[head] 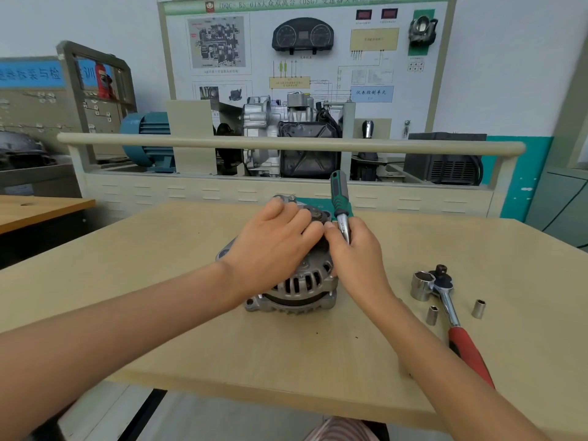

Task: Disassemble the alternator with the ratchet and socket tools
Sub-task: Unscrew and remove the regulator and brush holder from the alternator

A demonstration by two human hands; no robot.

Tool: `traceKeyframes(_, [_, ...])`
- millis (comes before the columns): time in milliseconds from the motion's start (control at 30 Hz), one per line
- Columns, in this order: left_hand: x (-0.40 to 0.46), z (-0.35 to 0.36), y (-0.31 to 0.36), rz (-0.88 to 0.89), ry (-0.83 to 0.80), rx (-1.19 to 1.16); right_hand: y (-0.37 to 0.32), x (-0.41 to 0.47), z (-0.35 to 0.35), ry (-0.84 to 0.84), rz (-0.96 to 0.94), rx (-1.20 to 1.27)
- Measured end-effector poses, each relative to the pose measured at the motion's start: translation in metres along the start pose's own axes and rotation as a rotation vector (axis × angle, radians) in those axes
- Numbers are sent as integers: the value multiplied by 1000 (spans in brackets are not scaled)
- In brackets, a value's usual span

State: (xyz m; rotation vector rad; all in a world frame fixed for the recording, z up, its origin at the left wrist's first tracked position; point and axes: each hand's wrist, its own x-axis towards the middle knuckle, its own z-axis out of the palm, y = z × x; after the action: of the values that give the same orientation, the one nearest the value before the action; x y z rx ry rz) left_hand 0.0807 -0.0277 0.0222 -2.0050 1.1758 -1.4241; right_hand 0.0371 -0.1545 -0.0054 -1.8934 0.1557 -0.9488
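Observation:
A silver alternator [299, 288] with a slotted housing sits in the middle of the wooden table [191, 313]. My left hand [273, 240] lies over its top, fingers curved around the dark pulley end. My right hand [356, 249] grips the metal shaft of a green-handled ratchet [339, 198], whose handle points up and away from me. The ratchet's head is hidden between my hands at the alternator's top.
To the right lie a red-handled ratchet [458, 329], a large socket [421, 284] and two small sockets [432, 315] [478, 308]. Behind the table stands a beige training stand with a rail [286, 143], a gearbox and a wall diagram board.

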Motion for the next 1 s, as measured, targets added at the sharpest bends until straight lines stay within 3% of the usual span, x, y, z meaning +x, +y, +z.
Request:
traceKeyframes(133, [0, -7, 0, -37, -5, -35, -2, 2, -3, -44, 57, 45])
traceKeyframes(367, [-1, -23, 11, -178, -188, -4, 1, -3, -5, -81, 94, 147])
traceKeyframes(500, [2, -15, 19, -310, -275, -190, 4, -11, -2, -28, 75, 221])
traceKeyframes(700, [11, -20, 30, -515, -325, -289, 6, -12, -1, -8, 58, 240])
traceKeyframes(867, [6, -16, 38, -607, -248, -388, 6, -9, -2, -56, 70, 207])
traceKeyframes(1000, [3, -13, 40, -600, -118, -289, 7, -9, -3, -68, 87, 217])
